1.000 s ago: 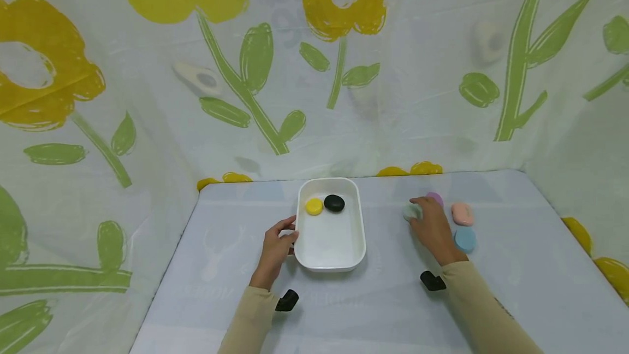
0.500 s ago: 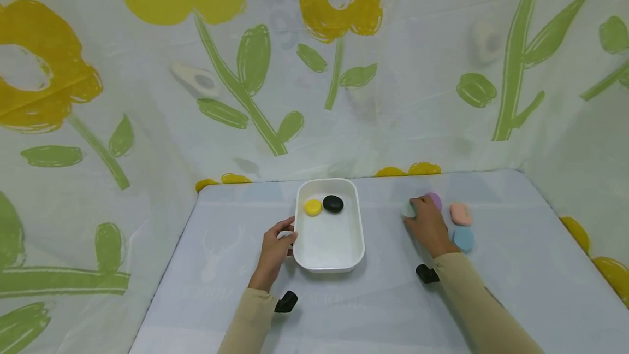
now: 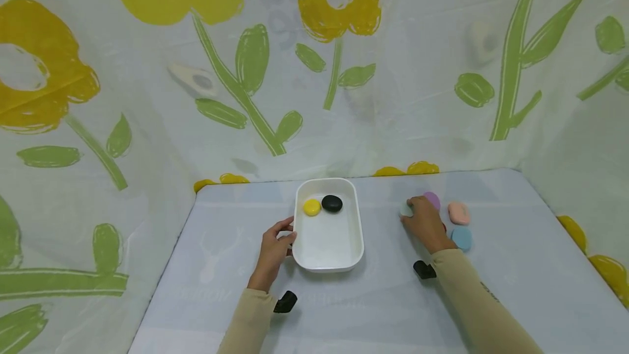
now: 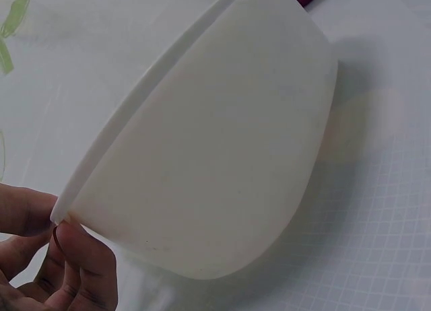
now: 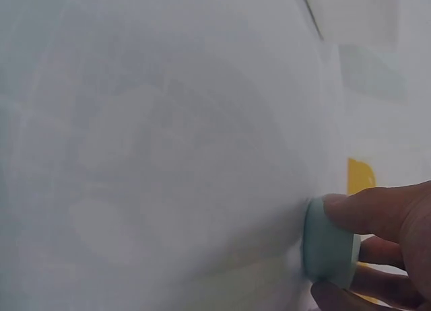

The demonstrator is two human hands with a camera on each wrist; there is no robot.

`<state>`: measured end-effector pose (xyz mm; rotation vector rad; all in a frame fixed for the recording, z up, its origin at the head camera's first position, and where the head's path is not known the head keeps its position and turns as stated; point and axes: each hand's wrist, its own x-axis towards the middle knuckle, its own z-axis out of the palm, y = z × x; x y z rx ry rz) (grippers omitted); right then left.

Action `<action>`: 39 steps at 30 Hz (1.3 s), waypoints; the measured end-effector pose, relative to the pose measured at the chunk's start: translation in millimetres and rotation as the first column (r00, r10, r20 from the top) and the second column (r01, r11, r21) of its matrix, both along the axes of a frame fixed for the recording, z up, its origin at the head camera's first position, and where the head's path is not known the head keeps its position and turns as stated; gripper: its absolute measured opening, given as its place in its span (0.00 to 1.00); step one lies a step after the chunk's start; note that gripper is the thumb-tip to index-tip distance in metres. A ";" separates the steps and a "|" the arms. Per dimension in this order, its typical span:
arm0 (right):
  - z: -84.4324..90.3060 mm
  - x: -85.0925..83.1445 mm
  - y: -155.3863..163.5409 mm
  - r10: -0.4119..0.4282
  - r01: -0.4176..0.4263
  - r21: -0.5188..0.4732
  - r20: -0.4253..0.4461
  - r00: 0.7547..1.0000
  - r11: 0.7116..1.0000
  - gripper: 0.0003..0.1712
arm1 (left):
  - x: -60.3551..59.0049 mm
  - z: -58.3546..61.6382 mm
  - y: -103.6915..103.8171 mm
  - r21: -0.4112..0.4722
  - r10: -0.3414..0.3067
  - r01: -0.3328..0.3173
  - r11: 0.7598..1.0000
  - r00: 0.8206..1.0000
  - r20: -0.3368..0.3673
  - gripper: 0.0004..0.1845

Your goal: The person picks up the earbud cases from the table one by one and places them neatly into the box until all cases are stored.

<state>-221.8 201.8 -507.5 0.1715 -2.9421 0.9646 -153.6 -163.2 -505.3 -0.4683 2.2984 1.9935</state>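
The light is bright and soft, and it seems to come from above. Shadows are pale. A faint one lies under the white tray (image 3: 328, 264). There is no strong glare. The head view is sharp in the middle, and the flower cloth (image 3: 98, 97) bends a little at the edges. The right wrist view is milky and blurry up close. The left wrist view is clear.

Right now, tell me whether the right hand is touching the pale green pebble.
Touching. The right wrist view shows the right hand pinching the pale green pebble between fingertip and thumb.
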 end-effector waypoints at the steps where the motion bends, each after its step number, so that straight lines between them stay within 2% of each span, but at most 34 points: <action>1: -0.3 -0.3 -0.7 -0.001 0.001 0.000 -0.002 1.000 1.000 0.27 | 0.0 0.3 -0.4 0.002 0.001 -0.001 1.000 1.000 0.000 0.24; 18: -1.7 0.2 -1.8 -0.013 0.013 -0.002 0.014 1.000 1.000 0.29 | -3.1 -3.9 -1.9 0.022 -0.003 0.003 1.000 1.000 -0.008 0.24; 28: 1.1 4.4 -5.2 -0.012 0.010 -0.083 -0.023 1.000 0.997 0.32 | -2.1 -2.5 -3.0 0.033 -0.010 0.010 0.999 1.000 -0.003 0.24; 31: 10.7 4.5 -17.4 -0.024 0.025 -0.106 0.010 1.000 0.994 0.36 | -1.9 -2.9 -3.3 0.038 -0.005 0.005 0.999 1.000 -0.001 0.24; 34: 28.4 6.6 -35.9 -0.017 0.023 -0.151 0.046 0.999 0.988 0.37 | -1.9 -2.8 -3.2 0.039 -0.001 0.001 0.999 1.000 -0.004 0.24; 39: 55.3 13.5 -70.8 0.064 -0.056 -0.235 0.028 0.998 0.970 0.36 | -1.1 -1.8 -2.7 0.036 0.003 -0.003 0.999 1.000 0.000 0.24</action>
